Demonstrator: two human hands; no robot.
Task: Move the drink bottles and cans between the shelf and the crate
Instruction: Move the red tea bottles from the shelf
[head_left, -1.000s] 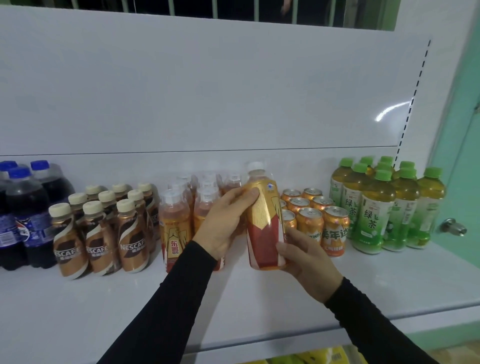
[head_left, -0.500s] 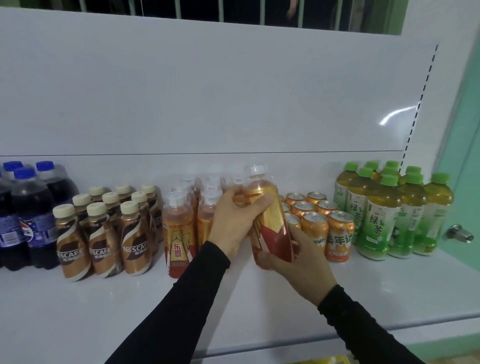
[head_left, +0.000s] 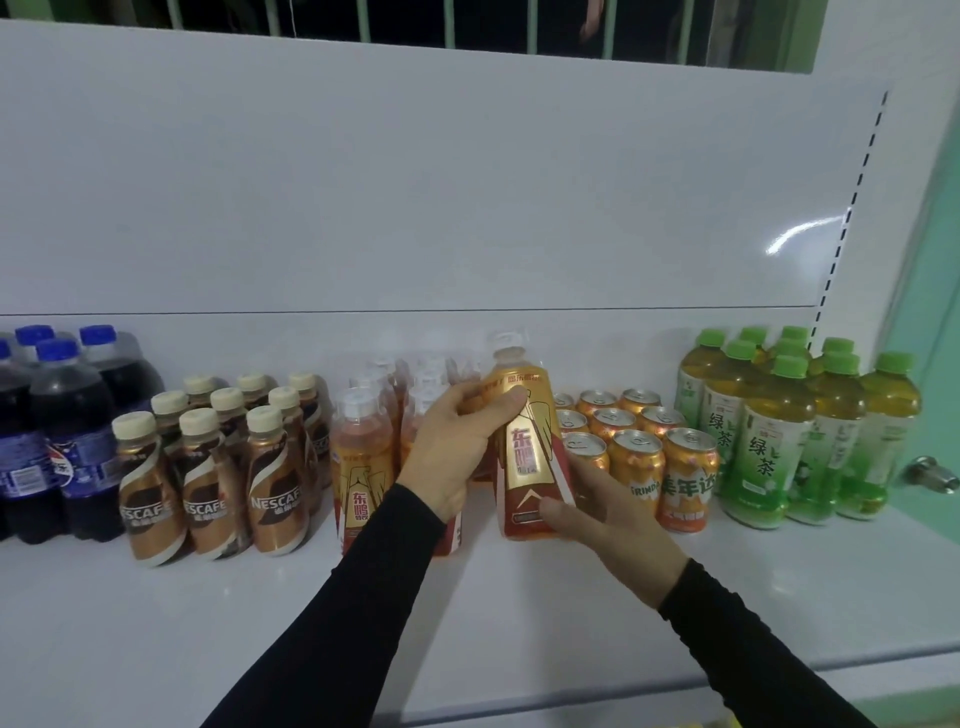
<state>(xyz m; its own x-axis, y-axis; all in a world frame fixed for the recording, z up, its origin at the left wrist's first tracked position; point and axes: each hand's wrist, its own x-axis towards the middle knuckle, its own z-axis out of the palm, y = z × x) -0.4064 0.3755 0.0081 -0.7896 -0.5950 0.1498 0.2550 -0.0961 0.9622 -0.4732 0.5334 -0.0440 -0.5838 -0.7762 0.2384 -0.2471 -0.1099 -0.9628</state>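
A white back panel (head_left: 467, 182) fills the far side. At its right runs a slotted upright strip (head_left: 852, 208). Beyond that stands a green wall (head_left: 935, 364) with a metal knob (head_left: 930, 473). Along the top, green bars (head_left: 452, 23) cross a dark opening.

A gold-and-red drink bottle (head_left: 530, 447) with a clear cap stands nearly upright at the front of the white shelf (head_left: 156, 623), held at shoulder and base. Matching bottles (head_left: 363, 467) stand just left of it, orange cans (head_left: 636, 457) just right.
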